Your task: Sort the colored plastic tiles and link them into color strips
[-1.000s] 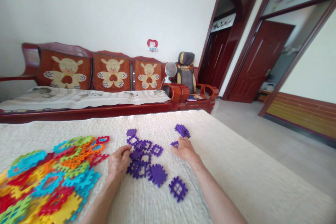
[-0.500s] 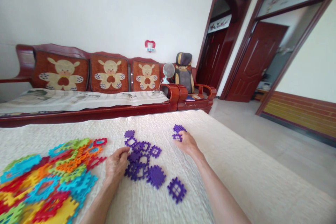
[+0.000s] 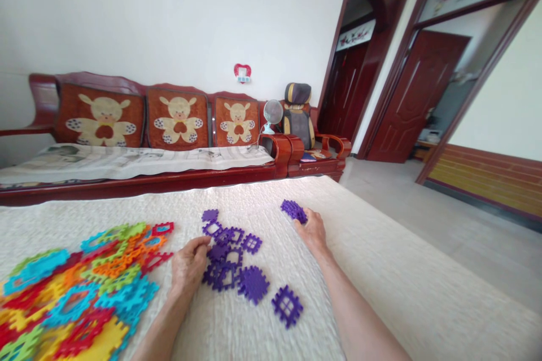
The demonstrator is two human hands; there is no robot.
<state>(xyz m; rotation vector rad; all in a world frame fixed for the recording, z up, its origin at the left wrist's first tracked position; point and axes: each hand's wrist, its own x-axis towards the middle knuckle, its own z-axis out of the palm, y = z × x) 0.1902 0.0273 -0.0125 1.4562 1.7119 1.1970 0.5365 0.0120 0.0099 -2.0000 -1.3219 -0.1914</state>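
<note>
Purple interlocking plastic tiles [image 3: 228, 258] lie in a loose heap at the middle of the table, some solid and some with window-like openings. At the heap's left edge my left hand [image 3: 189, 264] rests with its fingers curled together; whatever is in them, if anything, is hidden. Farther back, my right hand [image 3: 312, 232] pinches the right end of a small stack of purple tiles [image 3: 292, 210], thumb in front. How many tiles it grips cannot be made out. One purple window tile [image 3: 287, 306] lies apart, nearer to me.
A large pile of red, yellow, blue, green and orange tiles [image 3: 70, 302] spreads over the table's left side. The table [image 3: 381, 293] has a cream textured cover. Behind it stand a wooden sofa [image 3: 169, 176] with bear cushions and a small fan [image 3: 273, 113].
My right hand has moved slightly right, and the window tile it held apart in front now lines up with the stack. My left hand stays in place.
</note>
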